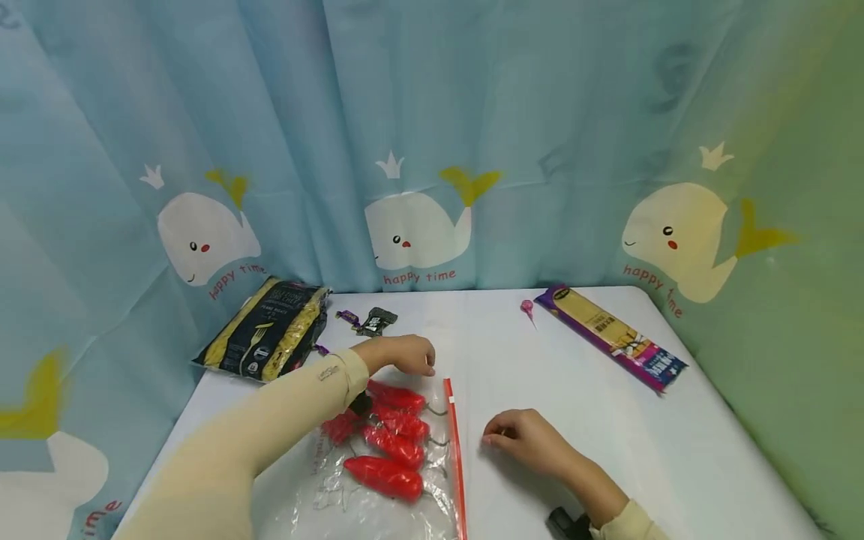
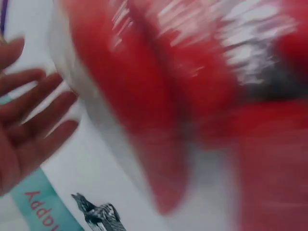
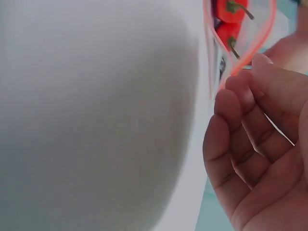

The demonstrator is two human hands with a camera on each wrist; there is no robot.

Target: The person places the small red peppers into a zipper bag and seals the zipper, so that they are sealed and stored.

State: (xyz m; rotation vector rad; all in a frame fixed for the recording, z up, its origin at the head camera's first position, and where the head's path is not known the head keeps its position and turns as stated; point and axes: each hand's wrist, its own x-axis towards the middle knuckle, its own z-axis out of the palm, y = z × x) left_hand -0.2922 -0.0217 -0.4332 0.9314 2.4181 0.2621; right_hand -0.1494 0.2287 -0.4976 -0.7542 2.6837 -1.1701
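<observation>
A clear zip bag with a red zip edge lies on the white table, several red peppers inside it. My left hand hovers at the bag's far end. In the left wrist view, the left hand's fingers are spread and hold nothing, beside the blurred peppers. My right hand is to the right of the zip edge, fingers loosely bent, with nothing seen in them. In the right wrist view, the bag's orange-red edges stand apart beyond the right hand, showing green pepper stems.
A black and yellow pasta bag lies at the back left. Near it are a dark-wrapped candy and a purple-wrapped one. A pink lollipop and a long purple and yellow packet lie back right. A curtain hangs behind.
</observation>
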